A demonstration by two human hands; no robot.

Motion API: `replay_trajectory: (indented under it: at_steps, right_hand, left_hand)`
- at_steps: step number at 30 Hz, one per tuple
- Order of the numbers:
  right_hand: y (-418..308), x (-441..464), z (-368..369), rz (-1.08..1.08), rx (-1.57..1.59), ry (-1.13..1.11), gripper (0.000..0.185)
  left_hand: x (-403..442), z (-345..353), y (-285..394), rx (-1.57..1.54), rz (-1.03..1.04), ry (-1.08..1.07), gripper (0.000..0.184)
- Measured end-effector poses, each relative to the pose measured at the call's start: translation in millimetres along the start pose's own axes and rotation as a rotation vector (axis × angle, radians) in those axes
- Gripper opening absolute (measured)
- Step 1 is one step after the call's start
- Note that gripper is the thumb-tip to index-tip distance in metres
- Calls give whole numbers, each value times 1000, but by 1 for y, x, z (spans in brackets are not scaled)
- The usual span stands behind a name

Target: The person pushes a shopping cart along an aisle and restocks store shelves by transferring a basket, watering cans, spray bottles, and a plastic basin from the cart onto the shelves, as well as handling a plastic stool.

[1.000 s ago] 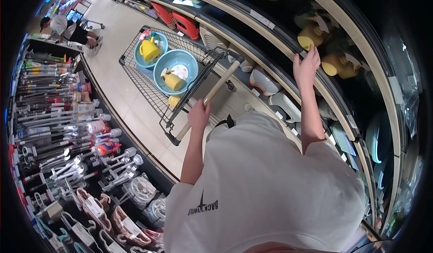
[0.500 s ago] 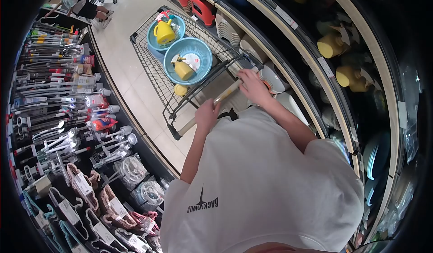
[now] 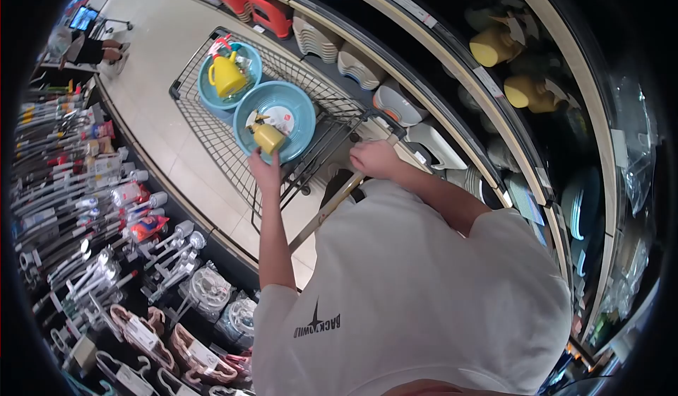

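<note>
My left hand (image 3: 265,173) is stretched out over the cart at the near rim of the larger light-blue basin (image 3: 304,98). Its fingertips are slightly apart, close below the mustard-yellow spray bottle (image 3: 268,139) lying in that basin; whether they touch the rim or the bottle is unclear. A round white label with a red mark shows beside the bottle. My right hand (image 3: 375,158) is closed around the cart's handle (image 3: 330,209). Farther forward, a second blue basin (image 3: 256,58) holds a bright yellow watering can (image 3: 226,77) and a clear-wrapped item.
The wire shopping cart (image 3: 185,103) stands in a tiled aisle. Hanging brushes (image 3: 67,184) and hangers (image 3: 141,332) line the left rack. Red stools (image 3: 270,16), pale stacked stools and basins fill the right shelves. Another person (image 3: 88,48) stands at the far left.
My left hand has let go of the handle and reached forward to the larger basin. The cart and its contents have shifted left and down in view. My right hand stays on the handle.
</note>
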State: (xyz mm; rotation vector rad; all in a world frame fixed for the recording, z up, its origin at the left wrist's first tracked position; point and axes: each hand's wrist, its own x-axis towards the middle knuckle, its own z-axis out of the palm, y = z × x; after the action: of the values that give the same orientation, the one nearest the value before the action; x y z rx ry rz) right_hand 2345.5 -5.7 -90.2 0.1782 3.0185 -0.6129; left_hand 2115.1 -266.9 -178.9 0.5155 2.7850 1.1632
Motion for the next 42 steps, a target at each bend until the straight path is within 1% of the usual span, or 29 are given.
replay_trajectory:
  at_steps: [1, 2, 4, 5, 7, 8, 9, 11, 12, 13, 15, 16, 18, 19, 20, 22, 25, 27, 28, 29, 31, 32, 34, 35, 37, 39, 40, 41, 42]
  right_hand:
    - [-3, -5, 2, 12, 20, -9, 21]
    - [-5, -9, 3, 26, 40, -19, 21]
    - [-10, -15, 3, 56, 28, -36, 20]
    - [-13, -19, 3, 59, 27, -48, 20]
    - [-18, -26, 0, 111, 12, -88, 19]
    - [-21, -28, -1, 110, 25, -102, 19]
    - [-23, -30, -3, 106, 39, -114, 20]
    - [-26, -32, -4, 131, 45, -124, 21]
    - [-26, -35, -2, 115, 46, -133, 22]
    - [-27, -40, 1, 96, 51, -146, 23]
    - [-26, -50, 5, 91, 60, -182, 23]
    - [-26, -51, 2, 83, 65, -212, 23]
    - [-30, -50, -5, 119, 70, -234, 23]
    - [-30, -50, -8, 160, 80, -252, 22]
    - [-28, -51, -7, 157, 77, -253, 22]
    - [-22, -56, -1, 75, 66, -209, 22]
    - [-20, -57, -5, 104, 80, -252, 21]
    - [-18, -57, -11, 71, 99, -235, 21]
    - [-17, -56, -13, 58, 109, -207, 21]
    - [-15, -55, -16, 36, 114, -206, 21]
    - [-14, -54, -21, 80, 158, -256, 22]
    - [-14, -51, -29, 56, 163, -252, 22]
    - [-14, -48, -43, 180, 400, -221, 25]
    - [-12, -46, -40, 163, 408, -216, 25]
    - [2, -48, -33, 260, 928, -51, 33]
    - [11, -48, -47, 237, 1070, 2, 47]
    - [19, -52, -53, 179, 1141, -1, 53]
    - [28, -57, -59, 120, 1210, -6, 59]
    - [33, -57, -64, 105, 1212, -8, 59]
  left_hand:
    - [17, 13, -23, -1, -84, -27, 61]
    - [34, 27, -46, -16, -77, -50, 61]
    - [59, 54, -86, -5, -225, -79, 78]
    - [64, 66, -98, -17, -219, -108, 78]
    - [76, 86, -116, 54, -383, -228, 92]
    - [83, 90, -126, -195, -419, -417, 97]
    - [82, 104, -142, -202, -410, -436, 97]
    - [74, 139, -176, -369, -493, -291, 94]
    - [66, 148, -177, -492, -588, -216, 91]
    - [62, 153, -182, -491, -592, -222, 91]
    - [55, 160, -191, -700, -806, -345, 86]
    - [51, 157, -180, -703, -812, -343, 86]
    - [43, 153, -154, -769, -983, -221, 83]
    - [39, 154, -152, -773, -985, -219, 83]
    - [36, 154, -151, -845, -986, -214, 79]
    - [29, 153, -142, -915, -994, -203, 74]
    - [21, 133, -110, -977, -1083, -191, 69]
    - [16, 120, -78, -1016, -1052, -236, 65]
    - [12, 129, -87, -984, -977, -242, 64]
    - [8, 136, -96, -1027, -942, -254, 79]
    - [-4, 89, -22, -1015, -882, -313, 77]
    - [-9, 72, 4, -1012, -875, -288, 77]
    - [-26, 52, 37, -1278, -728, -478, 72]
    - [-36, 44, 49, -1279, -606, -574, 72]
    - [-59, 22, 101, -1228, -454, -609, 84]
    - [-83, 10, 129, -1289, -402, -721, 95]
    - [-91, 12, 138, -1332, -367, -815, 102]
    - [-103, 15, 148, -1339, -374, -857, 102]
    - [-108, 19, 155, -1360, -355, -900, 96]
